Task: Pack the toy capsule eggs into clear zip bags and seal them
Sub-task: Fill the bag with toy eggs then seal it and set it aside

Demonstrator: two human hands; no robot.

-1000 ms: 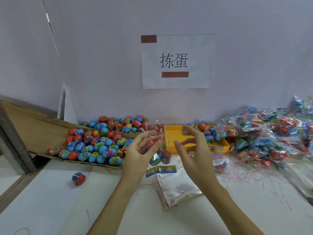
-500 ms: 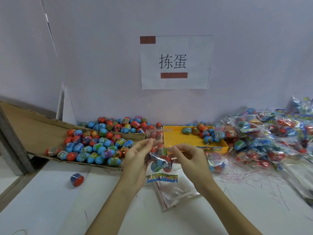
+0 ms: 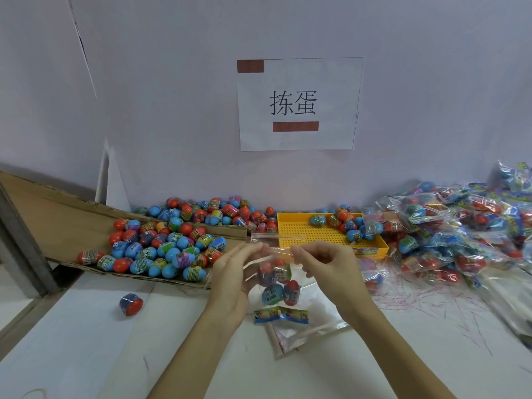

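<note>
A clear zip bag (image 3: 276, 279) holding several red and blue capsule eggs hangs between my hands above the white table. My left hand (image 3: 234, 279) pinches the bag's top strip at its left end. My right hand (image 3: 322, 264) pinches the same strip at its right end, fingers curled. A colourful printed card (image 3: 281, 315) shows at the bag's bottom. Loose eggs (image 3: 161, 249) lie heaped on a cardboard sheet to the left. A single egg (image 3: 131, 304) sits alone on the table at the lower left.
A yellow perforated tray (image 3: 305, 231) with a few eggs stands behind my hands. Filled bags (image 3: 449, 237) pile up on the right. A stack of flat clear bags (image 3: 302, 332) lies under the held bag. Thin plastic strips litter the table at right. A paper sign hangs on the wall.
Both hands came down from in front of the tray and closed on the bag's top strip. They now hold it stretched lower, nearer the table.
</note>
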